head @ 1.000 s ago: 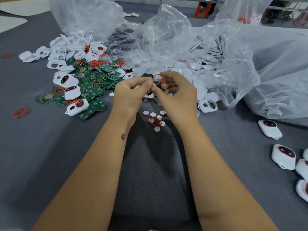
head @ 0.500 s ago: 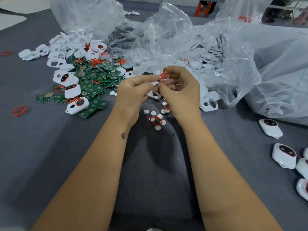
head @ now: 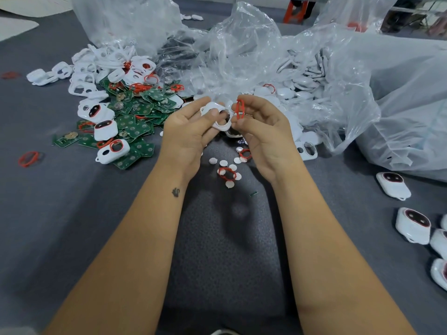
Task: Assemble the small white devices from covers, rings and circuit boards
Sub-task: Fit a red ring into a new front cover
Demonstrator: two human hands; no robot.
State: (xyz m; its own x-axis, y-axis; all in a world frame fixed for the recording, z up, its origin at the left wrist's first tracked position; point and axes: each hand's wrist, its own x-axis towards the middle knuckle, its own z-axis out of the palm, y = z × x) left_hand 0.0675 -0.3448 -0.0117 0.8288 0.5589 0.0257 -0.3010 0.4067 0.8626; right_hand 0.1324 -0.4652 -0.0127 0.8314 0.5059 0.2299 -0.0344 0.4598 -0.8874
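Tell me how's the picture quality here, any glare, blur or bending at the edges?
Head view: soft even light, glare on the plastic bags; a faint shadow on the grey mat beneath the hands; wide-angle bending at the edges; mild blur on the far circuit boards.

A dark grey felt-like table covering (head: 72, 213) spreads across the whole view. Crumpled clear plastic bags (head: 242, 44) lie heaped along its far side. An orange stool frame (head: 296, 10) stands beyond them. A pale flat sheet (head: 17, 26) lies at the far left corner.
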